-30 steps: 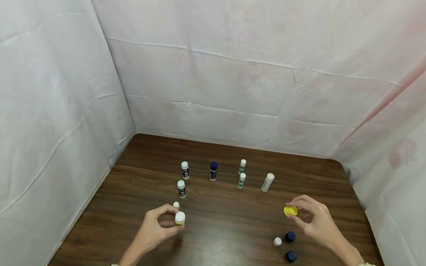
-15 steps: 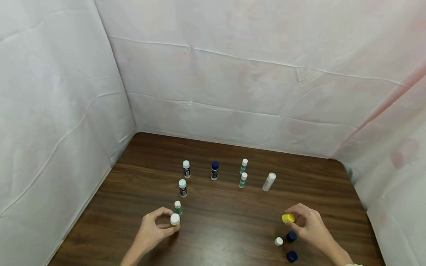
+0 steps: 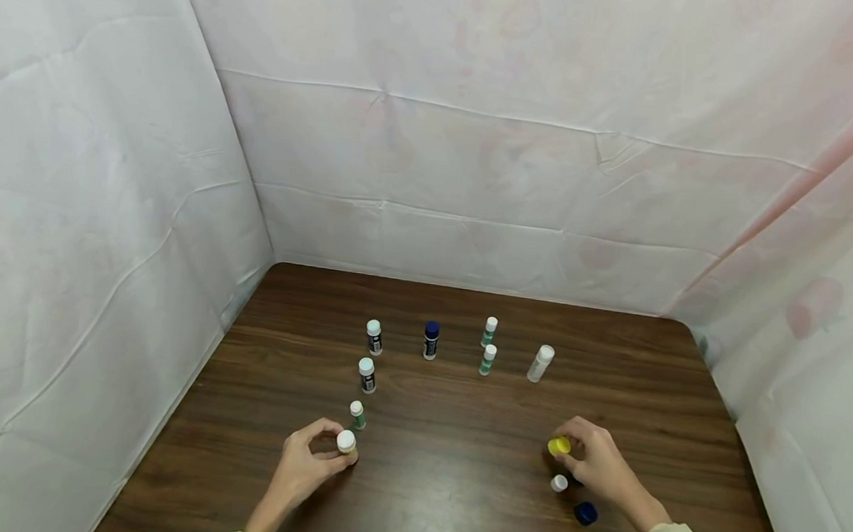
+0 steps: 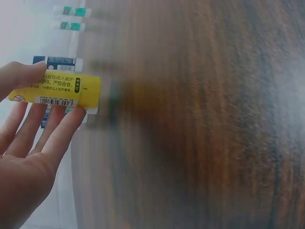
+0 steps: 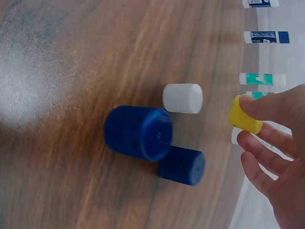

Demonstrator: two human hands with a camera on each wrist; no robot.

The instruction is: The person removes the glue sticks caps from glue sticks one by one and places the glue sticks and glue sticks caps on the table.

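In the head view my left hand [image 3: 303,467] grips a small yellow tube [image 3: 346,443] with a white top, held upright near the table's left front. Its yellow printed body with a barcode shows in the left wrist view. My right hand [image 3: 601,462] pinches a yellow cap [image 3: 558,446] between thumb and fingers, raised above the table. Close to that hand lie a white cap [image 3: 559,483] and a blue cap [image 3: 586,513]. A second blue cap [image 5: 182,165] appears in the right wrist view; the right hand hides it from the head camera.
Behind the left hand stand a green tube [image 3: 358,415] and two white-topped dark tubes [image 3: 368,376]. A blue-topped tube [image 3: 430,341], two green-and-white tubes [image 3: 487,360] and a white tube [image 3: 540,364] stand farther back. White cloth walls [image 3: 435,158] border the brown table [image 3: 449,451].
My right hand has come down and leftward with the yellow cap, covering one blue cap. The left hand has lowered the yellow tube slightly leftward, and the green tube behind it shows more fully.
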